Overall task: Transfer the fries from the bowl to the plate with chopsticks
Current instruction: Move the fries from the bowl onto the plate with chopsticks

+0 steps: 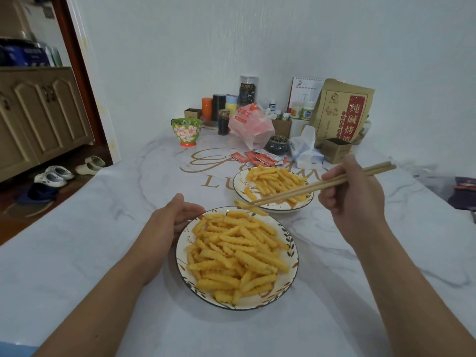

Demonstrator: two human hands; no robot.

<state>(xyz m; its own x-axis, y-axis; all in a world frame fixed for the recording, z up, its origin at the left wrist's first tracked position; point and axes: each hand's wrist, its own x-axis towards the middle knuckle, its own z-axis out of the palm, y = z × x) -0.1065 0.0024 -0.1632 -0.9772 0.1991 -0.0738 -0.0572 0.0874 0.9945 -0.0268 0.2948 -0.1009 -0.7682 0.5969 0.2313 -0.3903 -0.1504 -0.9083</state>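
A near dish (pixel 292 256) with a leaf pattern holds a big heap of crinkle-cut fries (pixel 237 251). Behind it to the right stands a second, similar dish (pixel 238 185) with a smaller heap of fries (pixel 275 180). My left hand (pixel 177 215) holds the near dish by its far left rim. My right hand (pixel 353 199) grips wooden chopsticks (pixel 316 185), whose tips pinch one fry (pixel 240 203) in the air between the two dishes, over the near dish's far rim. Another fry (pixel 258 211) lies on that rim.
On the white marble-look table (pixel 103 240), red sauce packets (pixel 257 158) lie behind the far dish. A tissue pack (pixel 306 150), a small box (pixel 336 150), a flowered green bowl (pixel 186 131), jars, a plastic bag and a brown paper bag (pixel 342 112) crowd the back. Left is a doorway with shoes.
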